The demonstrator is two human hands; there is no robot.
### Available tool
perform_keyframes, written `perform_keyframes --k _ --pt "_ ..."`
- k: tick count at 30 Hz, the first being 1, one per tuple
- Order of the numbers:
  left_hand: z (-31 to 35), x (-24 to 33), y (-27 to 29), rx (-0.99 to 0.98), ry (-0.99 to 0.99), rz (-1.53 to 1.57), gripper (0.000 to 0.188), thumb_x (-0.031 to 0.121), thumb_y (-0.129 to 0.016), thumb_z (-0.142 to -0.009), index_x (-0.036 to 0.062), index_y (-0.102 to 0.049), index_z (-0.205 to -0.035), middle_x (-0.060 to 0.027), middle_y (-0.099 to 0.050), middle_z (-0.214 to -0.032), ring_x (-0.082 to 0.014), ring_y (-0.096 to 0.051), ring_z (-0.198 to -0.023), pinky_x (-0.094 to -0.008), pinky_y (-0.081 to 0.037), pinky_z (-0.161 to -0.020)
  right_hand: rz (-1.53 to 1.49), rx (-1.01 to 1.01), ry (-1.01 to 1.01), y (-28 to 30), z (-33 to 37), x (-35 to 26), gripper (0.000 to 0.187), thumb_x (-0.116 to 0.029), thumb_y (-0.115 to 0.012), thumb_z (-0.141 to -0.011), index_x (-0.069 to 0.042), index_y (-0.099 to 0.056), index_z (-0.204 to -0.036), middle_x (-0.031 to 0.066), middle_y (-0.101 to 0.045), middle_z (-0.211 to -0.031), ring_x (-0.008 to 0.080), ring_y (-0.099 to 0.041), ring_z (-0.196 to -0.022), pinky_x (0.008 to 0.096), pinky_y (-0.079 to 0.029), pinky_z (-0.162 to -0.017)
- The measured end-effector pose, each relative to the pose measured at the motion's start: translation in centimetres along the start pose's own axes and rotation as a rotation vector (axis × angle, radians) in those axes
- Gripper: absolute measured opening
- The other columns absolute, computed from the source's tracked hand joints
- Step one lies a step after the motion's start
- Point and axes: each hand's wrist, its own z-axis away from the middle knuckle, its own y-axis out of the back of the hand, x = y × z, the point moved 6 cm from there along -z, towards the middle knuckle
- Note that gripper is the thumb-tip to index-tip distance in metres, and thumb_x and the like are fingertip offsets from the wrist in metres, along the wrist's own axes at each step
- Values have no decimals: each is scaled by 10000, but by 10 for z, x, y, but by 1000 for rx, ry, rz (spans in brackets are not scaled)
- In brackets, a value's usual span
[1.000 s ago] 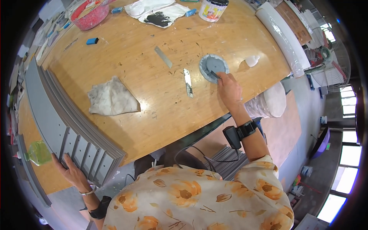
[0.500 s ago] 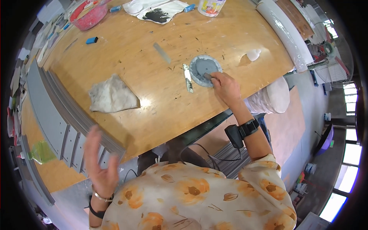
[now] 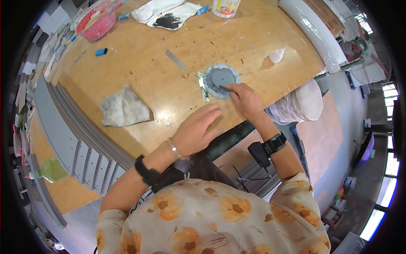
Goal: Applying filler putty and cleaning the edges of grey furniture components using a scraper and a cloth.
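Note:
My right hand point(image 3: 247, 101) pinches a small dark scraper point(image 3: 224, 89), whose flat end lies over the near side of a round dish point(image 3: 237, 75). Smooth grey paste point(image 3: 222, 75) covers the dish's middle. Stretched towards the dish, my left hand point(image 3: 195, 129) has its fingers extended and thumb apart, with nothing seen in it. It is above the table's near edge, short of the dish. A paste-smeared, shiny strip point(image 3: 202, 87) lies against the dish's left side. Most of the scraper's handle end is hidden by my right fingers.
The wooden table point(image 3: 177, 91) carries a stained folded cloth point(image 3: 125, 109), a thin flat strip point(image 3: 175, 60), a blue block point(image 3: 101, 52) and a white bottle point(image 3: 277, 56). Grey panels point(image 3: 63, 122) are stacked left. A red basin point(image 3: 98, 26) and white tub point(image 3: 224, 7) stand far.
My left hand has swung from the lower left, over the panels, rightwards to near the dish. My right hand keeps the scraper at the dish's near side, now turned flatter.

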Motion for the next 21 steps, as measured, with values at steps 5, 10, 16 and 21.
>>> perform_keyframes --k 5,10,16,21 --pt "-27 -22 -28 21 6 -196 522 251 -638 -801 0 -470 -1227 -224 -402 -1344 -365 -409 -1224 -400 -347 -1017 -67 23 26 0 2 -2 196 -137 -582 -827 -175 -609 -1017 99 -594 -911 338 -595 -816 418 -499 -692" --pt "-30 -28 -37 25 15 -337 587 288 -662 -770 -7 -458 -1235 -242 -372 -1360 -374 -373 -1248 -421 -317 -1030 -65 37 47 1 1 -2 200 -128 -575 -834 -177 -612 -1025 97 -586 -903 337 -594 -806 414 -502 -677" --pt "-31 -26 -39 -11 40 -380 605 290 -660 -776 -5 -442 -1256 -238 -359 -1374 -364 -341 -1275 -425 -301 -1043 -40 36 68 2 0 -5 199 -99 -582 -824 -155 -633 -1008 96 -584 -884 326 -596 -784 401 -497 -655" --pt "-30 -25 -39 -21 33 -390 610 297 -654 -785 -14 -434 -1262 -242 -358 -1371 -372 -338 -1274 -424 -298 -1047 -18 41 64 2 1 -5 182 -135 -569 -843 -183 -630 -1008 87 -573 -884 328 -601 -776 409 -507 -649"
